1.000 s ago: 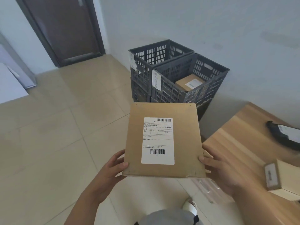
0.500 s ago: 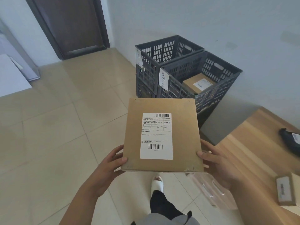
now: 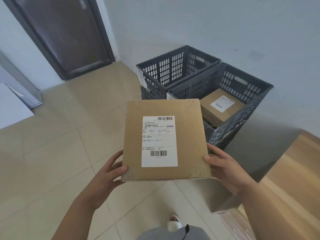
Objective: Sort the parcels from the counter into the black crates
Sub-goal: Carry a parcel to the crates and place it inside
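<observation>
I hold a flat brown cardboard parcel (image 3: 188, 135) with a white shipping label level in front of me. My left hand (image 3: 110, 172) grips its near left corner, thumb on top. My right hand (image 3: 223, 165) grips its near right edge. Two black slatted crates stand against the wall just beyond the parcel. The far crate (image 3: 166, 70) shows nothing inside from here. The near crate (image 3: 242, 94) contains a labelled brown box (image 3: 221, 104). The parcel's far edge overlaps the near crate's front rim.
The wooden counter (image 3: 294, 170) runs along my right side, its corner near my right wrist. A dark door (image 3: 65, 37) stands at the back left. Tiled floor spreads to the left, and my white shoe (image 3: 174, 222) shows below.
I have stepped closer to the crates, which now look larger and nearer. The parcels on the counter have slid out of view. My grip on the parcel is unchanged.
</observation>
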